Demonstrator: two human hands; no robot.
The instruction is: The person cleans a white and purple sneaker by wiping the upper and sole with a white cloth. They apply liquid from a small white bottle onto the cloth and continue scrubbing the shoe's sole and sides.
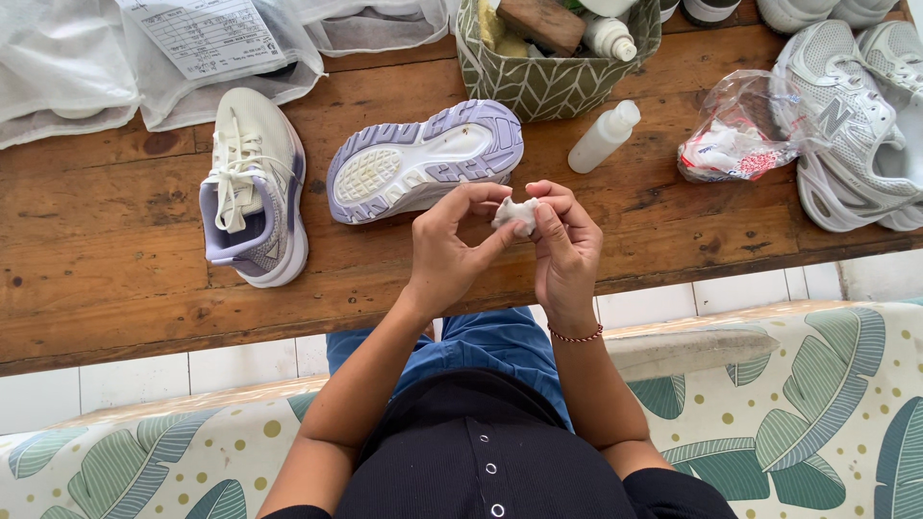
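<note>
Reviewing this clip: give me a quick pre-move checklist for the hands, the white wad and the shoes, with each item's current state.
1. Wad pinched by both hands: ok; left hand and right hand both grip it.
2. Wad wet or dry: cannot tell.
3. Tipped shoe lies sole-out, close to the hands: ok.
4. Upright shoe stands on the table, laces tied: ok.
5. Squeeze bottle lying on its side, cap on: ok; fill level cannot tell.

We wear a black buttoned top [481, 461] with small silver snaps down the front, blue jeans [500, 346], and a thin red beaded bracelet [575, 336] around our right wrist.
</note>
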